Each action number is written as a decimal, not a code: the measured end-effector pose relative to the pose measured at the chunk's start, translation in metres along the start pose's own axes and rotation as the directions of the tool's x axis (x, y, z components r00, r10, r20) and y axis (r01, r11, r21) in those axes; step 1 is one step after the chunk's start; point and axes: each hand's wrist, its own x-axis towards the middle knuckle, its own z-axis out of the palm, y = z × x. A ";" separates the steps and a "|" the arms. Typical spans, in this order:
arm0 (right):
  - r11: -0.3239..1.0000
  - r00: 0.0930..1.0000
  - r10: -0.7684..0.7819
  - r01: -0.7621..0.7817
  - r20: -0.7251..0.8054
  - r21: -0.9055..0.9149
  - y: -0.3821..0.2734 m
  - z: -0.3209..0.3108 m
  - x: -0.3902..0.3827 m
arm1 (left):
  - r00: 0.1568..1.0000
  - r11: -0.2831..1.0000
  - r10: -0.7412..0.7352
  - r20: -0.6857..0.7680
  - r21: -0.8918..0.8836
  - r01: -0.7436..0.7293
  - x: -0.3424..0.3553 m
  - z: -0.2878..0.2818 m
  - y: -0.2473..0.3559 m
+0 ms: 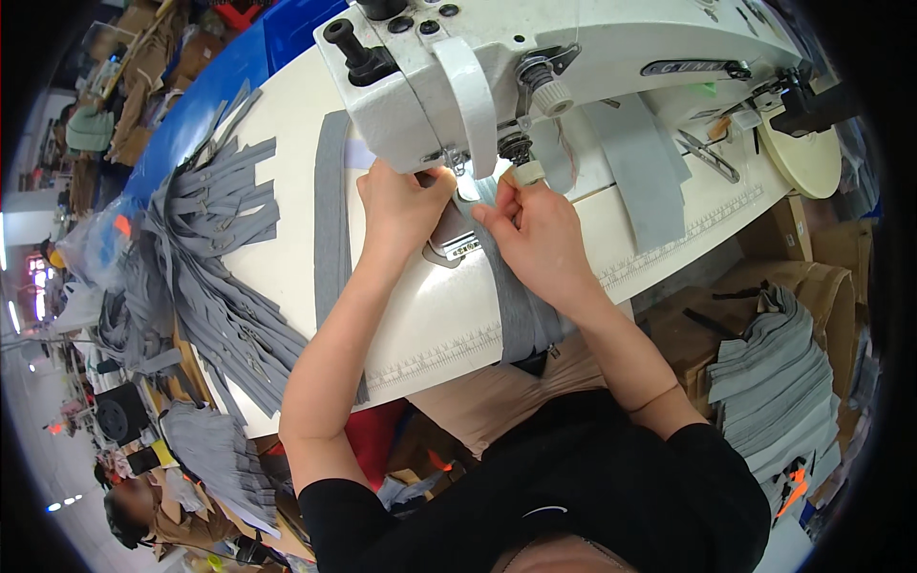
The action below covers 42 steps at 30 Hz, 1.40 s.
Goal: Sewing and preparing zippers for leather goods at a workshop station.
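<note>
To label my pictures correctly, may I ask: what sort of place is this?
Probably a sewing workshop: there is a sewing machine on a table, many grey strips at the left, and stacked grey pieces at the right.

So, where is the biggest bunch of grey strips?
In the head view, the bunch lies across the left end of the table, left of the sewing machine.

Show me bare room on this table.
The white tabletop is bare near its front edge between the left forearm and the grey strip beside the right hand, and between the grey pile and the flat strip to its right. Crowded: under the machine head, around the left hand, and beneath the pile.
</note>
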 end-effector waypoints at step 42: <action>0.982 0.968 0.129 -0.156 0.214 0.111 0.077 -0.038 -0.162 | 0.872 0.514 -0.262 0.414 -0.705 0.489 -0.143 -0.014 0.031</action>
